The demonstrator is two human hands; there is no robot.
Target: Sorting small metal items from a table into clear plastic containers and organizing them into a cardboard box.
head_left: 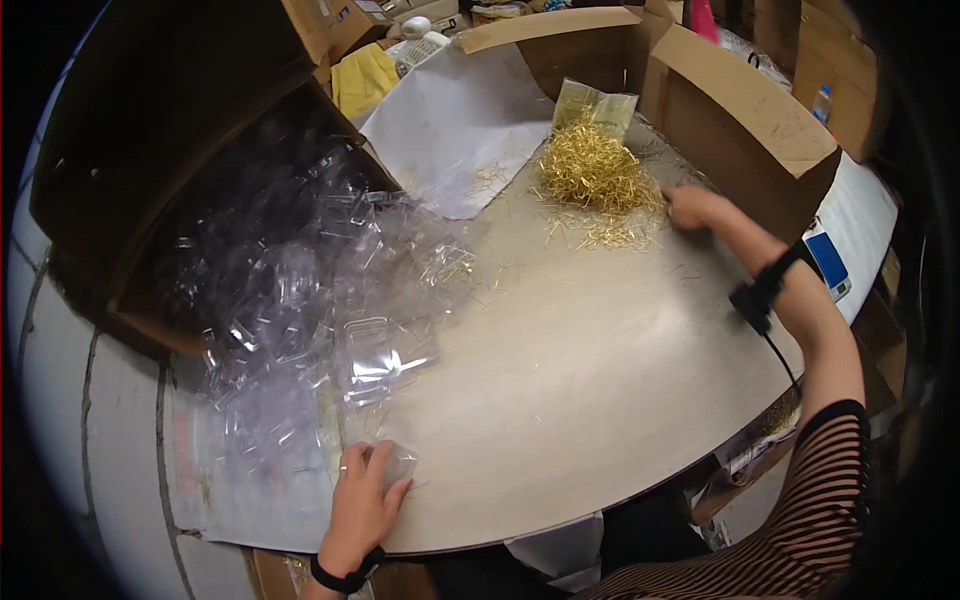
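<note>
At the near edge of the table (600,360), left of its middle, our left hand (362,505) curls its thumb and fingers round a small clear plastic piece (402,462), gripping it just above the surface or against it; we cannot tell which. A ring (343,468) sits on one finger and a black band (345,574) circles that wrist. Our right hand (697,210) reaches to the far right, its fingers drawn together at the right edge of a pile of thin golden pieces (595,170); we cannot tell whether they pinch any. A black strap with a cable (765,295) wraps our right forearm, below a striped sleeve (800,500). The golden pile lies at the far side, with loose strands scattered near it, and a pale green packet (612,108) stands at its back. Just beyond our left hand lies a larger clear tray (375,362), at the near right edge of a broad heap of clear plastic pieces (290,280), which spreads from the open dark cardboard box (160,110) at the left. A white sheet (455,130) lies between box and pile. Farther right rise cardboard flaps (745,100), with a blue-faced device (828,262) beyond them.
</note>
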